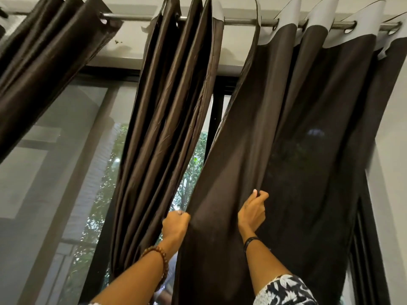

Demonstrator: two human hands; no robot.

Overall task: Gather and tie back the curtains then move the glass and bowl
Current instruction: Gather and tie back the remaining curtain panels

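Curtains (286, 133) at right of frame are being gathered; tying is not yet done.
The edge is gripped by the left hand (176, 225), a fold pinched by the right hand (253, 210); bunching toward the right likely comes next.

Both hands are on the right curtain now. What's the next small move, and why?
Probably draw the left hand over to the right hand, bunching the right curtain: both grip its fabric, it still hangs spread along the rod, and no tie shows.

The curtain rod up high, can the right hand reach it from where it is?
Probably not. The right hand pinches the dark curtain far below the curtain rod; nothing blocks the way, but the arm already looks stretched.
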